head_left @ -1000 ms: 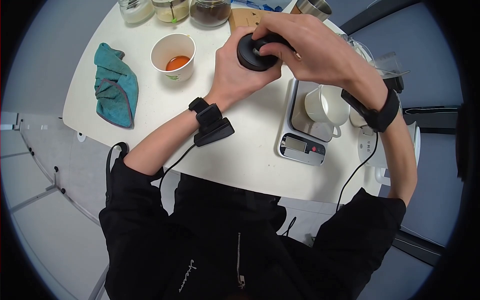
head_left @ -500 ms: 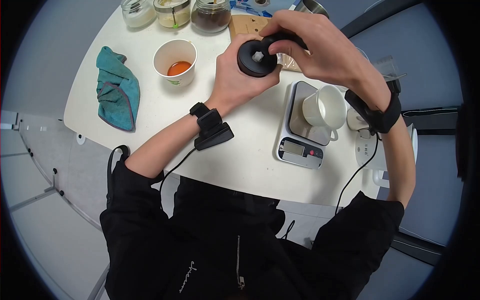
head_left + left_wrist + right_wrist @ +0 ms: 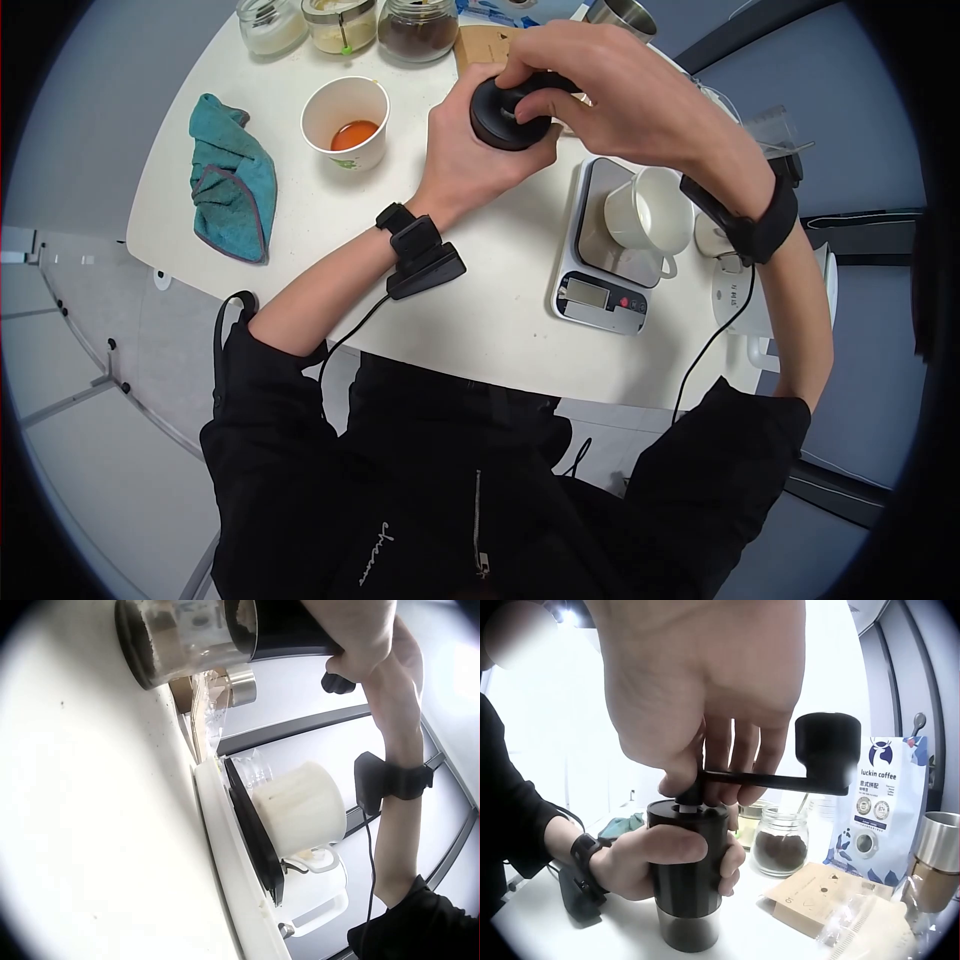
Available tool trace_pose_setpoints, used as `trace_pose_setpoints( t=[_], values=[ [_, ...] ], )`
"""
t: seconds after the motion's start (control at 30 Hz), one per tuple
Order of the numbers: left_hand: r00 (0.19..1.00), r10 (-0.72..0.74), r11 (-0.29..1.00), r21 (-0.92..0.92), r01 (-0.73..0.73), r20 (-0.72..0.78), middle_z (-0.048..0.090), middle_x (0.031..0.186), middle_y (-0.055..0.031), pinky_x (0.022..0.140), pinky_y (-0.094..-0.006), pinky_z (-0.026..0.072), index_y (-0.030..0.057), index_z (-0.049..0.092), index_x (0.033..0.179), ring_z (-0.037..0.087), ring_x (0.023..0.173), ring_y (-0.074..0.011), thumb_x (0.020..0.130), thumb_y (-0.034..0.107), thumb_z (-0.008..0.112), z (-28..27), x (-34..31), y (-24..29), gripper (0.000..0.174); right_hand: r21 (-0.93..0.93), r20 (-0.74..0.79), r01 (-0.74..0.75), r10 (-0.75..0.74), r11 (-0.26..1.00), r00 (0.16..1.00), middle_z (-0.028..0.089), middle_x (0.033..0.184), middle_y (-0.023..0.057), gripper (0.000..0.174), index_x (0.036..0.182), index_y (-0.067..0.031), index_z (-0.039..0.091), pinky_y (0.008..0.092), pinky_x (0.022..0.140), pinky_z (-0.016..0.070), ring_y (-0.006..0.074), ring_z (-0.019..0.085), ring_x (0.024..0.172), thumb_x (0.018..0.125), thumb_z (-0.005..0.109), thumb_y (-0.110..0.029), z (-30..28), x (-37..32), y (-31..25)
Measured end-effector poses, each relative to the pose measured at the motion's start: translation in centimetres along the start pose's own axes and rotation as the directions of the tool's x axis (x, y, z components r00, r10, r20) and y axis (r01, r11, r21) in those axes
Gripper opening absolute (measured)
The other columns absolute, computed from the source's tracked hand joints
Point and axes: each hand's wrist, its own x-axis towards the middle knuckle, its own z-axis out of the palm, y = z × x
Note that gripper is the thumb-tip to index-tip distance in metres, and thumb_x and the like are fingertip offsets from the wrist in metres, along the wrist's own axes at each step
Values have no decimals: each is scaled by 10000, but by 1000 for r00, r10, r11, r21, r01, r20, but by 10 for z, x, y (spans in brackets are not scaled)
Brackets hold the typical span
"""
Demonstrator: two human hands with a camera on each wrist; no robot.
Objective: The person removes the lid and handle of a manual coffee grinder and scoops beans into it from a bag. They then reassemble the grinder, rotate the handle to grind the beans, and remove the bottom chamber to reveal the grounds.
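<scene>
My left hand (image 3: 465, 155) grips the black body of a hand coffee grinder (image 3: 686, 874), fingers wrapped round it and thumb across the front. The grinder stands upright on the table, its see-through lower chamber (image 3: 206, 634) showing in the left wrist view. Above its top, my right hand (image 3: 625, 95) pinches the hub end of the crank handle (image 3: 769, 780) between thumb and fingers. The hub sits right over the shaft, with a short pale piece of shaft showing under it. The crank's black knob (image 3: 827, 746) sticks out to the side.
On the right, a white cup (image 3: 630, 225) stands on a kitchen scale (image 3: 600, 305). A paper cup (image 3: 345, 105) with orange-brown liquid and a teal cloth (image 3: 232, 180) are on the left. Behind are jars (image 3: 418, 30), a cardboard packet (image 3: 817, 896), a coffee bag (image 3: 877, 802) and a metal-topped container (image 3: 939, 840).
Half a second ago the right hand held the crank hub off to the right, baring the shaft; now it is back over the grinder's top. The left hand keeps its grip.
</scene>
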Motion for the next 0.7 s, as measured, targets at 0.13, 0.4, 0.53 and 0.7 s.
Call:
trace_pose_setpoints(
  t=[0.13,0.4,0.53,0.7],
  values=[
    [999,37,998,-43,-38,-11,687,950,-86,785,-275,534,30,553,1113,658,846,-133,672,169,815,2,1,-1,531,-3,74,-28,29,1000,997,655,880,138,187,934,14,593,402,699,489,338,619,806,781,697,-16,-8,4,-5],
    [1000,13,999,-33,-13,8,685,956,-90,796,-281,535,30,548,1119,659,858,-137,675,161,813,1,0,-6,533,193,99,-101,83,976,992,661,822,163,144,865,29,630,401,739,487,334,641,831,755,713,-12,-13,6,1],
    [1000,23,1000,-4,-23,12,686,950,-91,794,-281,535,30,548,1118,659,849,-138,678,160,813,0,0,-3,529,174,125,-125,104,977,987,667,832,168,158,881,34,644,380,737,500,315,653,851,751,721,-16,-14,9,1],
    [998,62,996,-61,-62,-15,687,936,-89,784,-280,536,29,548,1117,661,834,-138,680,176,815,3,2,-7,532,207,313,-219,148,953,938,662,785,202,130,902,53,630,382,626,521,301,662,703,845,642,-63,-27,18,-5]
  ],
)
